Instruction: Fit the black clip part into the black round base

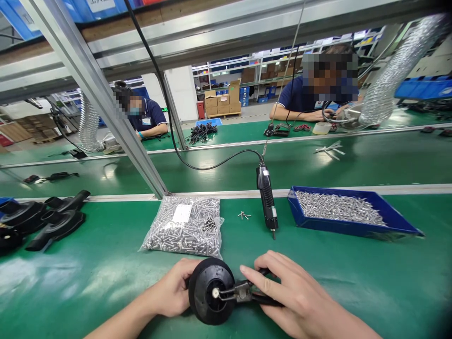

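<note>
Black plastic, the round housing (211, 291) lies flat on the green belt (106, 278) right before me, my left hand (172, 294) curled around its rim to steady it while my right hand (289, 294) presses its handle down, fingers closed.

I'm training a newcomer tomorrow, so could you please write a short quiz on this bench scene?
1. True or false: the left hand touches the black disc.
2. What fills the blue tray? A) screws B) cables C) labels
3. Which tool hangs between the screw bag and the tray?

Key:
1. True; the right hand holds the handle end.
2. A
3. The screwdriver.
</note>
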`<state>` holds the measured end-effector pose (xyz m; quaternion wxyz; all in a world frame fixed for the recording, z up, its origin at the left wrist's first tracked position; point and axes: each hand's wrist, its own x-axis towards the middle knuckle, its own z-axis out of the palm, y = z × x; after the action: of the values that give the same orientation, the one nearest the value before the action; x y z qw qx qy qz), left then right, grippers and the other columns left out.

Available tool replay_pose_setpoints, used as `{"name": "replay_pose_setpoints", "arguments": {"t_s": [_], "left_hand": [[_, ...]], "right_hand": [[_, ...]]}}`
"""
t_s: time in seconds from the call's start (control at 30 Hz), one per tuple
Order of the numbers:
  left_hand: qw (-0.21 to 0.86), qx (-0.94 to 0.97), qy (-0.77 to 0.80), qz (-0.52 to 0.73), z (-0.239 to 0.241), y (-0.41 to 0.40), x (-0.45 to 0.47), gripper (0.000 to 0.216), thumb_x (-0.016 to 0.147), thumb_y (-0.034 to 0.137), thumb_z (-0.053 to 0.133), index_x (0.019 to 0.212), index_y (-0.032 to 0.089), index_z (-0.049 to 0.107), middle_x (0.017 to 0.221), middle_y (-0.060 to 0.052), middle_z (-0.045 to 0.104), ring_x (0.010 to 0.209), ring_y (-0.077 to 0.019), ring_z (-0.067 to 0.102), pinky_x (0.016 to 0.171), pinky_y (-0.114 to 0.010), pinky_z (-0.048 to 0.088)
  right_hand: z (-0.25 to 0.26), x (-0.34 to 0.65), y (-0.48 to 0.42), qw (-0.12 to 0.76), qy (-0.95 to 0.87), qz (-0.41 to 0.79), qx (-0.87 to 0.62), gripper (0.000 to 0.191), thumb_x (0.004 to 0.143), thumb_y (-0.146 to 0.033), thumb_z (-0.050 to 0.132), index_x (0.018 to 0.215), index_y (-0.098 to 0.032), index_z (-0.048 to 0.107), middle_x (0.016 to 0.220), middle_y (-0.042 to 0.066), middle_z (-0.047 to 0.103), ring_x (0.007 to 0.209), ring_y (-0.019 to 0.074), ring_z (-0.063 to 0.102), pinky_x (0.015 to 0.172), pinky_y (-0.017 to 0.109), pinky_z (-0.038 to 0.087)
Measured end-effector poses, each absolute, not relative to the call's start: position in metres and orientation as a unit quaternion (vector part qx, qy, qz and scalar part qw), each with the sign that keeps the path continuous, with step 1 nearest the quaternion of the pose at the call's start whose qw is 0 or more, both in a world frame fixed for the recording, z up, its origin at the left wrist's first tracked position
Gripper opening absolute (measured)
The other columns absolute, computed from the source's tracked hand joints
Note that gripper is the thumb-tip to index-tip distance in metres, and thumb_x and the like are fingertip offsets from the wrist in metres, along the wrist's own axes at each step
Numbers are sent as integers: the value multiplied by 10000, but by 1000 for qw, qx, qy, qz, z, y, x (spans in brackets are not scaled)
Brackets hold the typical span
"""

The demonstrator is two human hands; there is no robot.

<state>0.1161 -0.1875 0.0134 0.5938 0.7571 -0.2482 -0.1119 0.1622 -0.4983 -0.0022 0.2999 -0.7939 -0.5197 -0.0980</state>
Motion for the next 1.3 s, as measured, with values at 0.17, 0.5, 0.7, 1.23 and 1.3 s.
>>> {"name": "replay_pose_setpoints", "arguments": {"t_s": [0.17, 0.5, 0.7, 1.23, 1.3], "left_hand": [[598, 755, -246, -110, 12, -185, 116, 273, 1052, 339, 581, 891, 128, 642, 823, -37, 598, 743, -139, 481, 717, -217, 418], [674, 731, -80, -63, -6, -192, 109, 349, 745, 336, 1013, 923, 109, 817, 827, -52, 724, 751, -173, 607, 712, -216, 496], [698, 711, -47, -75, -11, -188, 110, 414, 632, 321, 1076, 800, 89, 777, 760, -41, 690, 686, -139, 546, 653, -193, 457], [699, 703, -71, -105, -3, -184, 114, 429, 649, 326, 1072, 856, 83, 786, 798, -51, 686, 721, -148, 552, 675, -198, 458], [698, 705, -67, -102, -4, -186, 114, 458, 649, 361, 1073, 897, 87, 802, 834, -65, 703, 751, -169, 578, 709, -218, 487]], "right_hand": [[-2, 157, -499, 276, -513, -67, -810, 713, 935, 2, 514, 1609, -225, 465, 1183, 166, 519, 986, 321, 553, 772, 463, 559], [-15, 143, -489, 317, -468, -93, -820, 616, 970, -68, 453, 1560, -236, 506, 966, 84, 534, 788, 250, 576, 620, 348, 491], [-23, 140, -486, 305, -472, -136, -816, 644, 919, -72, 473, 1546, -210, 520, 977, 98, 568, 781, 266, 600, 581, 349, 521], [-20, 142, -484, 305, -481, -124, -813, 690, 882, -61, 498, 1559, -199, 510, 1025, 122, 572, 840, 276, 592, 664, 368, 578], [-20, 142, -482, 307, -482, -124, -811, 667, 899, -71, 480, 1554, -191, 514, 1007, 121, 570, 831, 278, 598, 664, 374, 584]]}}
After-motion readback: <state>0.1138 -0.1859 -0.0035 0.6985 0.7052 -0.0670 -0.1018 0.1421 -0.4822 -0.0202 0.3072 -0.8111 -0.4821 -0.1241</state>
